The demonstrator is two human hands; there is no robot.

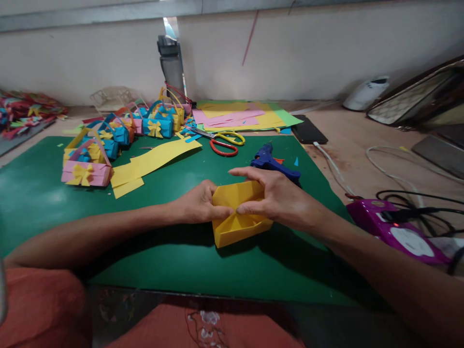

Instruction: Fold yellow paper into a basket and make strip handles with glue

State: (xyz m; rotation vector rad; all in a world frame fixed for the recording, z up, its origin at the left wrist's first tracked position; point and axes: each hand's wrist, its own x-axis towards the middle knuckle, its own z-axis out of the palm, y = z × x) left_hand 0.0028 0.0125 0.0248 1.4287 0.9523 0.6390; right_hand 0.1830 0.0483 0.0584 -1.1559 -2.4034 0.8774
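A folded yellow paper box (241,234) with raised sides is held just above the green mat. My left hand (197,202) grips its left side, with the thumb reaching over the edge to the inside. My right hand (279,195) has the right side, its thumb pressed inside near the other thumb and its index finger stretched out above the far wall. The fingers behind the paper are hidden. Beyond my right hand lies a blue hot glue gun (270,162), partly covered by that hand. Scissors (224,145) with red and yellow handles rest farther back.
Cut yellow strips (155,162) lie left of centre. Several small paper baskets with bows, including a pink basket (87,173), stand at the left. Stacked coloured sheets (246,116), a phone (309,129) and a bottle (172,70) are behind. A purple power strip (395,232) with cables sits right.
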